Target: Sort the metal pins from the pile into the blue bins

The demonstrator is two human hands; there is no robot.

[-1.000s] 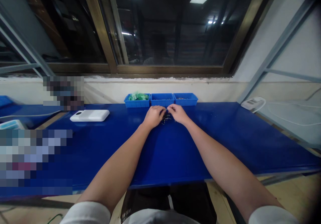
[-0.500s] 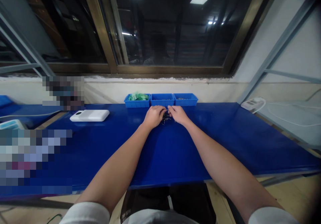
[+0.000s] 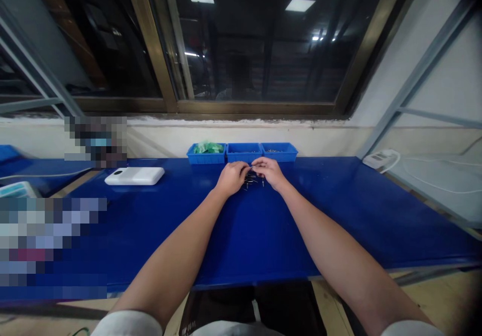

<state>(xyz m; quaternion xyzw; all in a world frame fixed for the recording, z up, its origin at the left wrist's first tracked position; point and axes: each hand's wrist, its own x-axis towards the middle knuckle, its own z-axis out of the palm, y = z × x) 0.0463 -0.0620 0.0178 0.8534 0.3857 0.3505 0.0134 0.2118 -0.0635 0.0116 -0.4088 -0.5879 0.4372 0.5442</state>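
Observation:
My left hand [image 3: 232, 178] and my right hand [image 3: 270, 172] meet over the blue tabletop, both with fingers pinched. Between their fingertips is a small thin metal piece [image 3: 252, 166], too small to tell its exact kind. Just below the fingers lies a loose pile of thin, dark metal pieces [image 3: 249, 179], partly covered by the left hand. One more slim metal piece [image 3: 263, 182] lies apart under my right hand.
Three blue bins stand along the wall: one with green plastic packets [image 3: 208, 147], a middle bin [image 3: 244, 158] and a right bin [image 3: 279, 158], both holding small parts. A white power bank-like device [image 3: 134, 176] lies left. A power strip [image 3: 378, 158] sits far right.
My right hand's fingers have lifted and spread slightly around the piece, uncovering a slim metal piece below. My left hand stays almost in place. The view has tilted a little.

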